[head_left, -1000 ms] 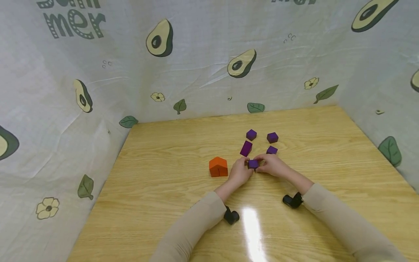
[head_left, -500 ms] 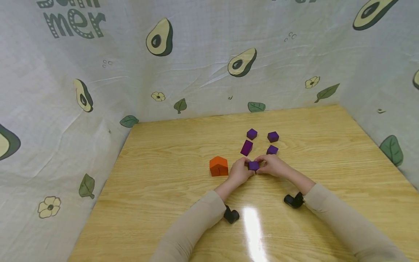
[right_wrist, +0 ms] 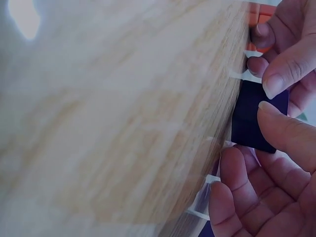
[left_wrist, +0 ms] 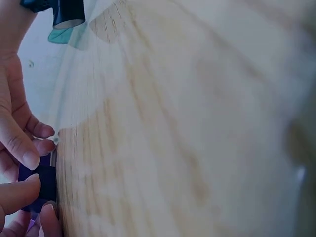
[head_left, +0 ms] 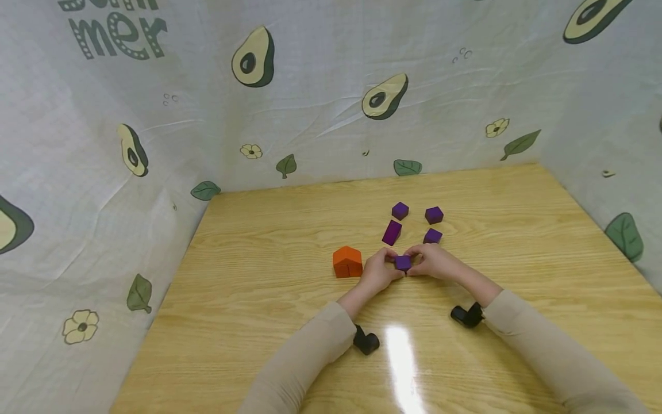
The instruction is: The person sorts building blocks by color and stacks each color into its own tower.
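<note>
A small purple block (head_left: 403, 263) is pinched between both hands at or just above the tabletop; I cannot tell whether it touches. The left hand (head_left: 378, 272) grips its left side and the right hand (head_left: 434, 262) its right side. Seen from the right wrist, the block (right_wrist: 248, 116) looks dark, with both thumbs pressing its near face and fingers curled behind. The left wrist view shows the block (left_wrist: 48, 182) partly hidden by fingers. Just left of the left hand stands an orange house-shaped piece (head_left: 347, 263) with a seam down its front.
Beyond the hands lie a longer reddish-purple block (head_left: 392, 232) and small purple blocks: one at the back (head_left: 400, 210), one to its right (head_left: 434, 215), and one (head_left: 433, 235) just behind the right hand. A printed cloth (head_left: 320, 132) borders the wooden table (head_left: 248, 241).
The held purple block has shifted very slightly toward the person, with both hands still gripping it. The other blocks have stayed in place; the head view has moved a little.
</note>
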Action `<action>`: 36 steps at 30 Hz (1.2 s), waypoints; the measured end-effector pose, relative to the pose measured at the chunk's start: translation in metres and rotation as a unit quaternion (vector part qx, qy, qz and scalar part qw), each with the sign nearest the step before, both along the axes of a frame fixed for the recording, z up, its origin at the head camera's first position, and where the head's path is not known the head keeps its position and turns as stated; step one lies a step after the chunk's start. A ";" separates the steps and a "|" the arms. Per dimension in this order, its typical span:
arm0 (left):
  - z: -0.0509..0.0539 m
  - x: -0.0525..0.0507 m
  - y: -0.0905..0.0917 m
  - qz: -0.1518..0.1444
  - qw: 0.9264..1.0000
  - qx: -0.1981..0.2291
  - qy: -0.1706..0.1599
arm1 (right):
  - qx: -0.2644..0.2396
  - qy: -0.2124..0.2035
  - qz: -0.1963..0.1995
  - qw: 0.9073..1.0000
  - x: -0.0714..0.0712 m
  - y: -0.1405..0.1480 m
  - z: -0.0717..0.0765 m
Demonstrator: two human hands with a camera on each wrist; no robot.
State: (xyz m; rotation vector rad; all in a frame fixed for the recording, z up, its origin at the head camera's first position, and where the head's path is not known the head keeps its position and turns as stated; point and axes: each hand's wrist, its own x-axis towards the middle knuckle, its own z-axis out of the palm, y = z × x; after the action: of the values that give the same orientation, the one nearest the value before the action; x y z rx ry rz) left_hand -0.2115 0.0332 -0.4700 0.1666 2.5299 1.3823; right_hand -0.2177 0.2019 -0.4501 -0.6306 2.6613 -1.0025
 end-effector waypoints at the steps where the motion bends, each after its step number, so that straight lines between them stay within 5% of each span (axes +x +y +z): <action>1: 0.000 0.000 0.000 0.001 1.000 0.003 0.000 | 0.005 0.002 0.001 1.000 0.000 0.000 0.001; 16: -0.003 0.000 0.000 -0.001 1.000 0.000 0.023 | 0.018 0.017 0.005 1.000 0.000 0.002 -0.002; 23: -0.002 0.001 0.000 -0.014 1.000 0.002 0.028 | 0.075 0.009 -0.005 0.997 -0.002 0.009 0.021; 30: -0.002 0.001 0.000 -0.011 1.000 0.005 0.022 | 0.115 0.053 -0.089 0.988 -0.016 0.028 0.042; 36: -0.003 0.001 0.000 -0.011 1.000 0.004 0.023 | 0.169 0.066 -0.052 0.982 -0.025 0.041 0.037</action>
State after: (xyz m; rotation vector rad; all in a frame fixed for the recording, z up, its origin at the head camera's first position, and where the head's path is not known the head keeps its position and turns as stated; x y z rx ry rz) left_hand -0.2110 0.0337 -0.4730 0.2288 2.5519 1.3949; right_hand -0.2424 0.2424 -0.4132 -0.5030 2.9110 -0.5224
